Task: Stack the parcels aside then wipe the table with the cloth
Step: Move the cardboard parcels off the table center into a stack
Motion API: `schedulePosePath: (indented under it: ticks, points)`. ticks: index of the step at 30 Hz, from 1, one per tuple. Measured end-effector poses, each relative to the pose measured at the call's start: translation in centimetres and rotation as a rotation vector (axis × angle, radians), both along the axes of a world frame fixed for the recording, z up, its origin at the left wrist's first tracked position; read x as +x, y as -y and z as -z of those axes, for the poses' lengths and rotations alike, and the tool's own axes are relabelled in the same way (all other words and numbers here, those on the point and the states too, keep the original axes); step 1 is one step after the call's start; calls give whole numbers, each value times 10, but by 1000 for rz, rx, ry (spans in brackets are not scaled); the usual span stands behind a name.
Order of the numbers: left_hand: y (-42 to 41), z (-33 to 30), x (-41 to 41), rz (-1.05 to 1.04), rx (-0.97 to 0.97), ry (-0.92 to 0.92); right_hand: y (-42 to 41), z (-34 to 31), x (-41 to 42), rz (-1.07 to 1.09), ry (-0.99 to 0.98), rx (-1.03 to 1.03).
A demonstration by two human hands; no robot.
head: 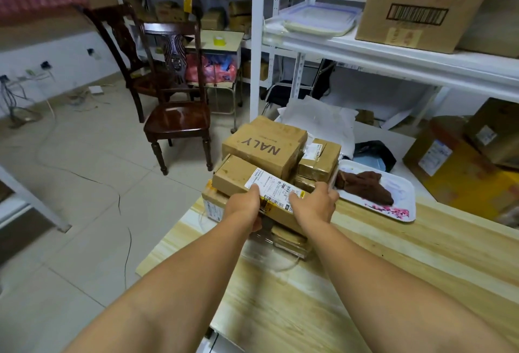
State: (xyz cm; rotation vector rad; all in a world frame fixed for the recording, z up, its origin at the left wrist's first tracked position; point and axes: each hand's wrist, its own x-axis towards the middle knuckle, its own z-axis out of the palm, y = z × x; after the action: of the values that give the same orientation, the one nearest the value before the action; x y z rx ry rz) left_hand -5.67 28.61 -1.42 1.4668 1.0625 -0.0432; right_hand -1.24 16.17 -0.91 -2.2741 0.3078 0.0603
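At the centre of the frame, the left hand and right hand grip opposite ends of a labelled cardboard parcel, fingers curled around it. It sits in a parcel pile at the wooden table's far corner. A brown cloth lies on a white tray, right of centre.

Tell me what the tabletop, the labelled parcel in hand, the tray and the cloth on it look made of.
Tabletop: pale wood, matte, visible plank grain.
Labelled parcel: brown corrugated cardboard, a white paper shipping label and yellow tape on it.
Tray: white, smooth, pink flower print; probably plastic or melamine.
Cloth: dark brown fabric, crumpled, soft-looking, maybe terry.
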Motion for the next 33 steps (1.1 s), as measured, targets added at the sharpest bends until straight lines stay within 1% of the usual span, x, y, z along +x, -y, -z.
schedulePosePath:
  ticks: [5,9,13,17,19,23,27,30,33]
  points:
    - [1,-6,-4,17,59,-1,2,2,-2,1,1,-19]
    - [4,-12,-3,20,32,21,1,-1,1,-13,14,-55]
    - [15,-25,0,67,50,70,5,-8,1,-28,76,-82]
    - [29,-34,10,114,127,134,13,-20,2,-56,134,-72]
    - [38,-36,17,157,162,166,19,-28,3,-65,154,-50]
    - [70,-60,19,220,142,212,41,-46,6,-55,154,-16]
    - [101,-69,32,288,123,256,67,-60,8,-46,175,18]
    - [124,-62,50,348,145,287,93,-71,9,-24,204,23]
    - [145,-80,50,394,199,294,113,-77,12,-20,210,17]
